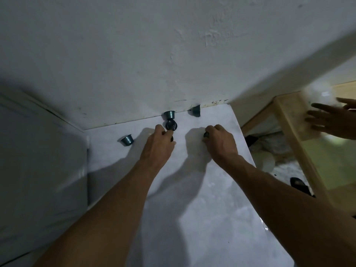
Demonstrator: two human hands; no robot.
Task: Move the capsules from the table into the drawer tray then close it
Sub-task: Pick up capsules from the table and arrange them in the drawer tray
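Capsule (206, 135), dark and rounded, pinched by right hand (221, 145) fingers (211, 130)

Single head view, looking steeply down, close over table (202, 199) toward wall (134, 54).

This looks like a home, a dim corner of a lived-in room. Beyond both hands rises a rough plastered wall (173, 54), scuffed and speckled where it meets the white table (202, 189). Teal capsules (127, 140) for coffee lie loose by that wall, and each hand seems to pinch a dark capsule (206, 135). Left of the left hand (157, 145) stands a plain white cabinet (38, 151). Right of the right hand (221, 144) and lower down, a wood frame (289, 132) holds glass, with a dark slipper (300, 185) on the floor beside it.
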